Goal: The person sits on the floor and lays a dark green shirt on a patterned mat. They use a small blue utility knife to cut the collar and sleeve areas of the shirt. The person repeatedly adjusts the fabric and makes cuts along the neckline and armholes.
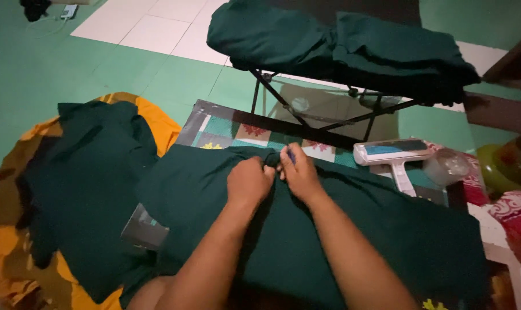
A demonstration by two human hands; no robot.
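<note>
Low desk (217,127) with patterned top (mostly covered): dark green cloth (352,229) spread across it, white handled roller tool (394,154) at far right edge. Green tiled floor (174,77) carries an orange sheet (160,127) with more dark green fabric (88,183).

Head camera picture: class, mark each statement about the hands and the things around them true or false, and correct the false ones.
1. Both hands pinch the dark green cloth. True: left hand and right hand meet at its far edge.
2. The white lint roller is in the right hand. False: it lies apart, to the right.
3. The folded pile on the black stand is orange. False: dark green.
4. Orange fabric lies on the floor at left. True.
</note>
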